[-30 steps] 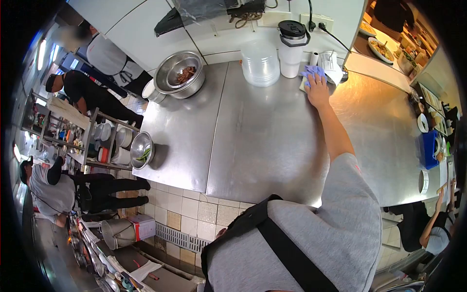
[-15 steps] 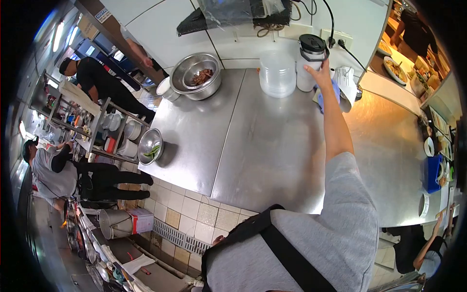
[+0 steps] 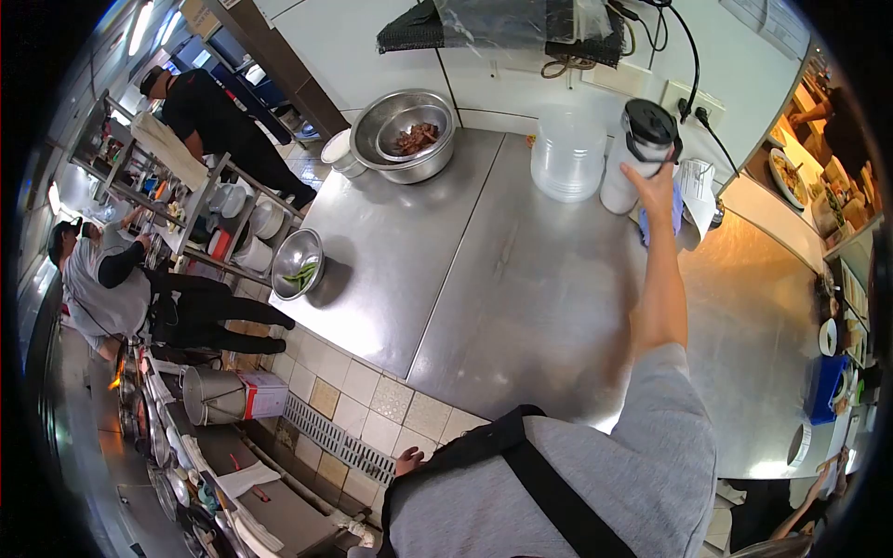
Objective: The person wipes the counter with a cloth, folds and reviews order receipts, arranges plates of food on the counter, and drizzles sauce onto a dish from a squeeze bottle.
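Note:
My right hand [image 3: 654, 191] is stretched out over the steel table, its fingers wrapped round the side of a white tumbler [image 3: 621, 181] with a black lid. To the left of the tumbler, clear plastic tubs [image 3: 567, 158] stand in a stack. A blue cloth [image 3: 662, 219] and white printed paper [image 3: 696, 191] lie just right of it, partly behind my wrist. Low beside my body, my left hand [image 3: 409, 460] shows only in part. Its visible fingers are slightly apart, and I see nothing in them.
On the steel table [image 3: 521, 316] are a large bowl [image 3: 445, 160] holding a smaller bowl of browned meat, a white container [image 3: 342, 153], and a bowl [image 3: 286, 253] of green peppers. Power cords [image 3: 696, 65] hang above. Two people work at left, near a shelf rack [image 3: 221, 209] and stove pans.
The view has shifted, so the table things sit farther right and mostly lower. The tumbler has come slightly towards me with my right hand. More of my left hand shows.

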The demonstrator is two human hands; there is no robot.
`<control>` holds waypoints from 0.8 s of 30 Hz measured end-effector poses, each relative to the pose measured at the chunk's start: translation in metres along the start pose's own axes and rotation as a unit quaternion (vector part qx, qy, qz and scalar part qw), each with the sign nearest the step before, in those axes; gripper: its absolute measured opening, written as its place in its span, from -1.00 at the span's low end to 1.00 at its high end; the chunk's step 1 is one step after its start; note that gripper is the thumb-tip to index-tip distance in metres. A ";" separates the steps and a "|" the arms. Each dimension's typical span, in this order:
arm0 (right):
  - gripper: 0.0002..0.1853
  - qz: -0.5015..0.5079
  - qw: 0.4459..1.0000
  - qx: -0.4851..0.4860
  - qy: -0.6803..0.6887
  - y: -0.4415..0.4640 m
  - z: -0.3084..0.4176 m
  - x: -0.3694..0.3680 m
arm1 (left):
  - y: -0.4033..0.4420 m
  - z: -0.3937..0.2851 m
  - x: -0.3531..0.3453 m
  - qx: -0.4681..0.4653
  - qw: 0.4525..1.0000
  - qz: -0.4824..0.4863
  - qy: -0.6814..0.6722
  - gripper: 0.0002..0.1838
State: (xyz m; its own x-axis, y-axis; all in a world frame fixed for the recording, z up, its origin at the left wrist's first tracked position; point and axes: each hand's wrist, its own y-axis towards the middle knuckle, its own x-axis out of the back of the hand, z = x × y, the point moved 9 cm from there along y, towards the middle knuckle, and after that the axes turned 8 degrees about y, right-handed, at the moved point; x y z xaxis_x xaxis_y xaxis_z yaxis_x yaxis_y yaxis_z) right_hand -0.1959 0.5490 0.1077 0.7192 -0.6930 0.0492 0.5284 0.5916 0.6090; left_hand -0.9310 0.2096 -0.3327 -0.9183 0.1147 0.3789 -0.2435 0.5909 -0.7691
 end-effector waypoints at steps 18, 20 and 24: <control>0.00 0.150 0.980 -0.061 0.117 -0.059 0.053 -0.194 | -0.055 -0.081 0.002 -0.017 0.999 0.024 -0.015 -0.51; -0.05 0.112 0.991 -0.013 0.076 -0.040 0.042 -0.208 | -0.053 -0.069 0.004 -0.004 1.000 0.018 -0.014 -0.51; -0.03 0.072 0.994 0.053 0.064 0.002 0.023 -0.220 | -0.036 -0.031 0.008 0.009 1.000 0.012 0.002 -0.51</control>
State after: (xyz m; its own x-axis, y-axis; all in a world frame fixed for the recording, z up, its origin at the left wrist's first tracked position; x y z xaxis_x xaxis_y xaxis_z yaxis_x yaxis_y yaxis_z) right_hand -0.3636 0.6932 0.1162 0.8385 -0.5430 0.0454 0.3702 0.6289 0.6837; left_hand -0.9195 0.2140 -0.2859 -0.9227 0.1309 0.3626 -0.2278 0.5738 -0.7867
